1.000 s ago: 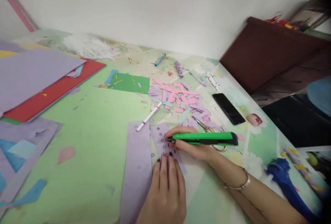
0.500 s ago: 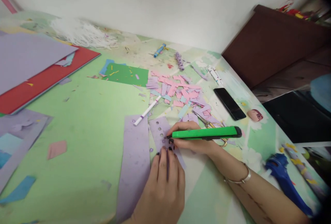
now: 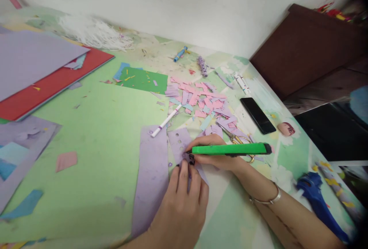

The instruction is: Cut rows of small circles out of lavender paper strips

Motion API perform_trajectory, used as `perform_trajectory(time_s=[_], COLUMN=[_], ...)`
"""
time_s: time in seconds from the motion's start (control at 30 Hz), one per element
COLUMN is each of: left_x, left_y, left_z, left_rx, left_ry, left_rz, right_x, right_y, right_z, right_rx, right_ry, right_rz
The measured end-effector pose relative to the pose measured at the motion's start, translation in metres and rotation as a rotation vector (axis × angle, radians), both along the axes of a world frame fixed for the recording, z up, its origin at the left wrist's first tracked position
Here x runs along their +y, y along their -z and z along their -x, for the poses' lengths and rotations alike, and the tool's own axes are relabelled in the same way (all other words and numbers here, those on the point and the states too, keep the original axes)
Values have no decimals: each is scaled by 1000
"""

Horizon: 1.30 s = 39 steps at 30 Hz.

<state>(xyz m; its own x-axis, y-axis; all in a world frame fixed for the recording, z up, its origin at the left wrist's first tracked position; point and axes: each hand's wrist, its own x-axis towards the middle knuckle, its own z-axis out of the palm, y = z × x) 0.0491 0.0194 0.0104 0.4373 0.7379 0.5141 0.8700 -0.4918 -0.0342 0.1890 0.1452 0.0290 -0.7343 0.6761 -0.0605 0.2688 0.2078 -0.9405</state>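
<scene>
My right hand (image 3: 211, 151) is closed around a green utility knife (image 3: 230, 149), its tip end down at a narrow purple paper strip (image 3: 175, 136). A row of small round holes runs along that strip. My left hand (image 3: 186, 195) grips the lower part of the strip, its fingertips bent and close to my right fingers. The fingers hide the knife's tip and the spot it touches. Left of the strip lies a wider purple paper piece (image 3: 151, 172), with a white marker (image 3: 166, 121) across its top end. Gold-handled scissors (image 3: 235, 137) lie just beyond my right hand.
Pink and purple paper scraps (image 3: 201, 97) lie beyond my hands. A phone (image 3: 258, 115) and a blue glue gun (image 3: 316, 199) are on the right. Red and purple sheets (image 3: 94, 63) are stacked at the left, near white shredded strips (image 3: 94, 32). A green card (image 3: 143, 80) lies further back.
My left fingers have bent and moved up against the right fingertips, covering more of the strip. The knife stays in my right hand. The whole view has shifted slightly.
</scene>
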Motion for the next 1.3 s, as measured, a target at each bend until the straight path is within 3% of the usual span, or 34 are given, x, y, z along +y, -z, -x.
perform_trajectory(time_s=[1.0, 1.17, 1.3], left_x=[-7, -5, -1], left_y=[-1, -1, 4], left_z=[-2, -3, -1], left_rx=[30, -1, -47], left_ry=[-15, -6, 33], left_rz=[21, -6, -57], right_x=[-3, -6, -7], right_y=[0, -1, -5], right_z=[3, 5, 5], right_rx=[-148, -114, -39], right_ry=[83, 102, 236], right_rz=[-124, -86, 30])
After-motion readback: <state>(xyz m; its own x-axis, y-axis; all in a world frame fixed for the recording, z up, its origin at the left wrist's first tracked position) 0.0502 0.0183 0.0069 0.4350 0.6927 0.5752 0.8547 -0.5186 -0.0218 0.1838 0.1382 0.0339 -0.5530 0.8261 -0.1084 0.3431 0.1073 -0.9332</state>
